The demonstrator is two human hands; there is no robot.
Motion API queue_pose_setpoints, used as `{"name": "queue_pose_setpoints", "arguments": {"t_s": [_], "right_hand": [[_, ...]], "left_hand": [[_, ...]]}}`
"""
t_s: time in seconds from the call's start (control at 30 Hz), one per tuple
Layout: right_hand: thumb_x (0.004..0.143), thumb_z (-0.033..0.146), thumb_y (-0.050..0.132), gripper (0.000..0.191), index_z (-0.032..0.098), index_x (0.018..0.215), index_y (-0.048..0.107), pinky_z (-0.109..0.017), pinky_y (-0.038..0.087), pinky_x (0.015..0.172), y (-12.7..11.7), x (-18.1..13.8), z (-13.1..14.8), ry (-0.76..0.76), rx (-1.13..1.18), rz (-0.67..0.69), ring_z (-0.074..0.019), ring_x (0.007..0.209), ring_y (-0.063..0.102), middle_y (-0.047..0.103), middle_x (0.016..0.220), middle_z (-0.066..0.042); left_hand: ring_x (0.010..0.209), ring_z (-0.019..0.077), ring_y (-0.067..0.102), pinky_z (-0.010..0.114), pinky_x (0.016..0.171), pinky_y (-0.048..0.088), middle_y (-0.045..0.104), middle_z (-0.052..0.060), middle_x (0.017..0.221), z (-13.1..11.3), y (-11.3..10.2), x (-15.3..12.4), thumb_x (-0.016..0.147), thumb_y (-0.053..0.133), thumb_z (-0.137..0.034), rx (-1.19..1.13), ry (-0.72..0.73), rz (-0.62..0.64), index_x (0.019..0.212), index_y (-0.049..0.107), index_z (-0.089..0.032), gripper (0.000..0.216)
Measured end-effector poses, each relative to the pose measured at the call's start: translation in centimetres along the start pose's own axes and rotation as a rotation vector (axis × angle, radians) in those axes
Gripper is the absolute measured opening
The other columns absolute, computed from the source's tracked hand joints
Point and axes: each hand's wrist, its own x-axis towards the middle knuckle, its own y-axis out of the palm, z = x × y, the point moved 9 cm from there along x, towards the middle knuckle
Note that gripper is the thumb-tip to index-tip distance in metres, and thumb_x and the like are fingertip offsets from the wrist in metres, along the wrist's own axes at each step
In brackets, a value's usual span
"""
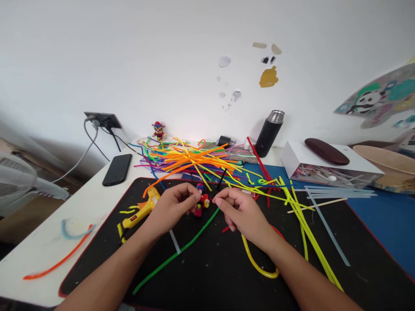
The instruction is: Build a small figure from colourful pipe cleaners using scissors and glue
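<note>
A small red figure (198, 210) with a blue-and-purple head and yellow-green spots is between my hands above the black mat (214, 276). My left hand (177, 206) pinches its left side with thumb and forefinger. My right hand (241, 211) is closed in a pinch just to the right of the figure; a thin red bit shows at its fingertips, but what it grips is too small to make out. A green pipe cleaner (191, 242) runs along the mat up to my right fingers. Beside my left wrist lies a yellow glue gun (142, 211).
Behind my hands is a heap of coloured pipe cleaners (191, 162). A similar figure (158, 131) stands by the wall. Around are a phone (117, 169), a black flask (269, 134), a white box (327, 162), yellow pipe cleaners (308, 233), and translucent glue sticks (340, 192).
</note>
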Motion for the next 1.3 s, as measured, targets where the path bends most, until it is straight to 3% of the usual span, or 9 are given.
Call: {"name": "queue_pose_setpoints", "arguments": {"t_s": [0.2, 0.47, 0.77, 0.83, 1.03, 1.3], "right_hand": [[0.094, 0.048, 0.062, 0.029, 0.019, 0.094, 0.063, -0.02, 0.03, 0.039, 0.0, 0.2, -0.2, -0.011, -0.021, -0.011, -0.0075, 0.035, 0.043, 0.049, 0.051, 0.01], [0.096, 0.044, 0.062, 0.024, 0.02, 0.098, 0.063, -0.02, 0.034, 0.04, 0.1, 0.2, -0.9, -0.011, -0.044, -0.004, -0.008, 0.038, 0.044, 0.05, 0.055, 0.01], [0.097, 0.04, 0.062, 0.019, 0.02, 0.094, 0.062, -0.02, 0.033, 0.04, 0.4, 0.2, -1.2, -0.015, -0.111, -0.002, -0.0076, 0.039, 0.045, 0.05, 0.059, 0.009], [0.097, 0.041, 0.063, 0.021, 0.021, 0.093, 0.062, -0.02, 0.033, 0.039, 0.1, 0.2, -1.1, -0.023, -0.104, -0.015, -0.0075, 0.039, 0.044, 0.051, 0.059, 0.009], [0.095, 0.046, 0.065, 0.027, 0.021, 0.091, 0.061, -0.021, 0.034, 0.041, -1.0, 0.4, -0.6, -0.054, -0.053, -0.062, -0.0081, 0.036, 0.043, 0.047, 0.053, 0.011], [0.09, 0.051, 0.067, 0.031, 0.021, 0.088, 0.06, -0.021, 0.03, 0.042, -2.5, 0.8, -0.3, -0.011, -0.045, -0.096, -0.009, 0.034, 0.04, 0.047, 0.044, 0.011]], "left_hand": [[0.063, 0.0138, 0.057, 0.025, 0.062, 0.045, 0.066, 0.001, 0.07, -1.1, -0.5, -0.1, 0.085, 0.074, -0.052, 0.08, 0.077, -0.076, 0.078, 0.065, -0.018, 0.036], [0.07, 0.0165, 0.059, 0.029, 0.072, 0.048, 0.068, 0.001, 0.073, -1.1, 0.7, -0.4, 0.091, 0.066, -0.046, 0.221, 0.114, -0.021, 0.08, 0.064, -0.019, 0.029], [0.07, 0.0162, 0.059, 0.028, 0.072, 0.046, 0.067, 0.001, 0.072, -0.9, 1.5, -0.3, 0.094, 0.064, -0.044, 0.264, 0.117, 0.034, 0.081, 0.067, -0.018, 0.029], [0.071, 0.0163, 0.06, 0.027, 0.072, 0.047, 0.067, 0.001, 0.074, -0.9, 0.7, -0.3, 0.095, 0.063, -0.046, 0.217, 0.136, -0.029, 0.085, 0.069, -0.018, 0.03], [0.072, 0.016, 0.058, 0.027, 0.073, 0.047, 0.061, -0.001, 0.072, -1.9, -3.7, -0.9, 0.096, 0.063, -0.049, 0.154, 0.23, -0.379, 0.079, 0.066, -0.02, 0.034], [0.071, 0.0176, 0.057, 0.027, 0.069, 0.046, 0.06, 0.0, 0.071, -1.9, -3.5, -0.7, 0.095, 0.061, -0.056, 0.238, 0.234, -0.387, 0.08, 0.064, -0.021, 0.038]]}}
